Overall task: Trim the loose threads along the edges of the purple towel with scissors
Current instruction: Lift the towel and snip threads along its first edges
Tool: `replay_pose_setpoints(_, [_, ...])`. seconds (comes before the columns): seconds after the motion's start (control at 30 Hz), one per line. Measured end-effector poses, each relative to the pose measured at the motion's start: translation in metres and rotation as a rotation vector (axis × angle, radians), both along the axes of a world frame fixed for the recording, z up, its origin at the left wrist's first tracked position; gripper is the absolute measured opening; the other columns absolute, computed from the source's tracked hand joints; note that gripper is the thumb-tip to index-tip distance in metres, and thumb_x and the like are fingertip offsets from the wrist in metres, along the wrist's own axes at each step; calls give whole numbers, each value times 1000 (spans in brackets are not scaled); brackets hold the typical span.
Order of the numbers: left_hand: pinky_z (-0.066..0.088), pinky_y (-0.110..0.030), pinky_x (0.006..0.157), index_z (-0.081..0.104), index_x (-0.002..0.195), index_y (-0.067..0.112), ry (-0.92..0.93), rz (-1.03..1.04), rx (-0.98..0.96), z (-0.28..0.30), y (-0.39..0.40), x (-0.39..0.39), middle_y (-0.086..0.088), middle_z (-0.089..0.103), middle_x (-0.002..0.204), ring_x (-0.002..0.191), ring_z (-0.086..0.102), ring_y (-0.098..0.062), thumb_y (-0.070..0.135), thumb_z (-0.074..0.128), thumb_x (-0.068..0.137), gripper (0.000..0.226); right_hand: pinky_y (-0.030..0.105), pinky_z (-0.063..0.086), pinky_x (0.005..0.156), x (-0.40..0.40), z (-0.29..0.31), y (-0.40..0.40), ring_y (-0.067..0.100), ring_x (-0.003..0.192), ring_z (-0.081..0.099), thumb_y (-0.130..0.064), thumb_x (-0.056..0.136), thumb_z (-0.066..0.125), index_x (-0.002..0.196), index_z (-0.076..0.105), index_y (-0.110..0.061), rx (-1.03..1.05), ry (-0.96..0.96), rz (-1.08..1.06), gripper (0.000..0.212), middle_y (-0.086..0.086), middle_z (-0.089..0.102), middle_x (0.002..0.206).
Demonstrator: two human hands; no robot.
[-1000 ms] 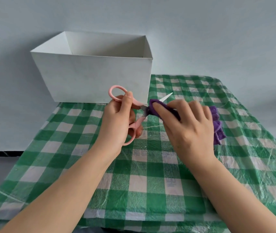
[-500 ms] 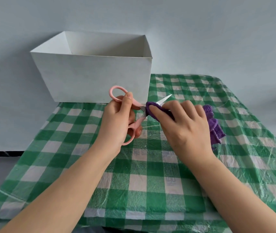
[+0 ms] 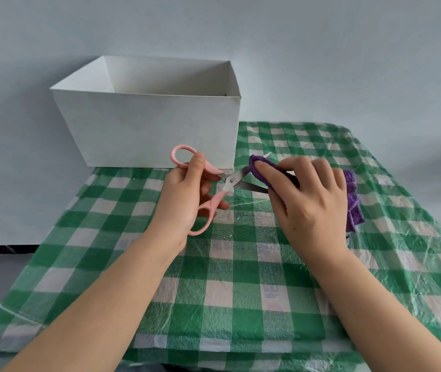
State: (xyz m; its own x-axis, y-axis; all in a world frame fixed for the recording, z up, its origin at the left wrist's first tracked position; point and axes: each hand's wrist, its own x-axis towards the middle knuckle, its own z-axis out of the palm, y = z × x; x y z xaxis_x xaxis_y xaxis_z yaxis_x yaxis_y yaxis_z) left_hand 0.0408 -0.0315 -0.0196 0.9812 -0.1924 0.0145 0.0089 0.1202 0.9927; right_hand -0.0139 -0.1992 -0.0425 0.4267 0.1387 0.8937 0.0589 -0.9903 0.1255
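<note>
Here, just in front of the white box (image 3: 149, 124), your right hand (image 3: 308, 208) pinches the purple towel (image 3: 259, 167), bunched above the checked surface (image 3: 241, 291). It looks soft and limp, so grip close to the edge. Your left hand (image 3: 184, 200) grips the pink scissors (image 3: 214, 189), blades parted at that edge. Faint print on the cloth is unreadable.

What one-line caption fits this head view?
Left hand works open pink scissors at the purple towel edge gripped by the right hand.
</note>
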Motion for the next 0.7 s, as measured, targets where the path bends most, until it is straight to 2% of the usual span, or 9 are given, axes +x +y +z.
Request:
replay_pose_setpoints(0.1, [52, -27, 45, 60, 76, 9, -31, 21, 41, 1, 0, 0, -1, 40, 58, 47, 58, -22, 35, 40, 100, 40, 34, 33, 65, -2, 2, 4, 23, 75, 50, -13, 96, 61, 108, 74, -18, -82, -41, -12, 18, 3, 67, 89])
replay_pose_setpoints(0.27, [53, -51, 62, 61, 77, 11, -91, 33, 97, 2, -1, -3, 9, 47, 45, 40, 58, -18, 34, 40, 100, 39, 34, 33, 70, -4, 0, 12, 20, 80, 48, -6, 97, 56, 108, 73, -18, -150, -35, 6, 24, 1, 68, 94])
replay_pose_setpoints(0.33, [52, -54, 65, 59, 78, 10, -110, 46, 108, 3, -2, -3, 13, 50, 43, 39, 58, -17, 34, 39, 100, 38, 34, 32, 71, -4, 0, 15, 20, 82, 47, -6, 97, 55, 108, 73, -17, -172, 5, 36, 24, 2, 68, 96])
replay_pose_setpoints(0.47, [52, -43, 55, 58, 79, 9, -115, 62, 115, 3, 0, -1, 15, 49, 42, 38, 58, -19, 35, 40, 100, 38, 34, 30, 70, -3, 0, 20, 21, 82, 45, -5, 101, 41, 109, 72, -15, -152, 65, 31, 33, 3, 66, 95])
replay_pose_setpoints(0.63, [52, -37, 49, 61, 82, 9, -104, 45, 131, 2, 1, -2, 15, 51, 44, 39, 59, -21, 35, 42, 99, 36, 34, 28, 71, 0, -1, 12, 23, 84, 41, -1, 91, 54, 111, 70, -13, -122, 116, -65, 29, 5, 65, 97])
replay_pose_setpoints(0.7, [53, -36, 48, 61, 83, 10, -95, 41, 145, 2, 0, -3, 16, 51, 43, 39, 59, -20, 35, 42, 99, 36, 35, 29, 71, -1, -1, 9, 22, 84, 41, -2, 94, 51, 110, 71, -14, -109, 106, -86, 28, 5, 65, 97])
